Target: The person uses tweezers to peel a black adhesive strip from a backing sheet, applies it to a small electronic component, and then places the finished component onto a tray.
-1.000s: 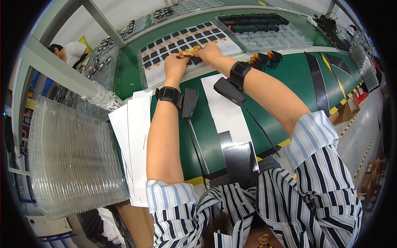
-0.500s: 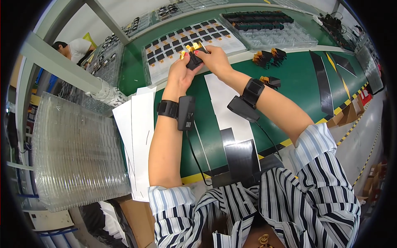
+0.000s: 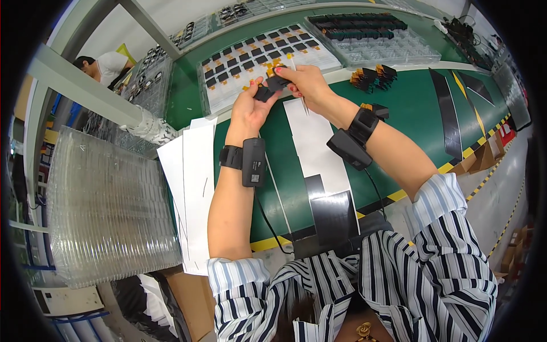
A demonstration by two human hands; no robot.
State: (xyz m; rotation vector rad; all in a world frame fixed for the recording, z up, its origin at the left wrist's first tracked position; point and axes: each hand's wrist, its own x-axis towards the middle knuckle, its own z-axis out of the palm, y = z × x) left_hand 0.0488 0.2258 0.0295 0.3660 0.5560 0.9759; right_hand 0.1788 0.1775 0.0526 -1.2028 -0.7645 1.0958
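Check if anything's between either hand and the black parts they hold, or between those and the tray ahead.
Nothing visible. Left hand and right hand both touch the black parts directly, and no object shows between these and the tray just beyond.

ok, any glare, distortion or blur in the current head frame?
Head view: fisheye bows the striped bench edge, picture corners black; head view: glare on the tray stack and sheen on the black sheet; head view: held black parts too small to judge fine blur.
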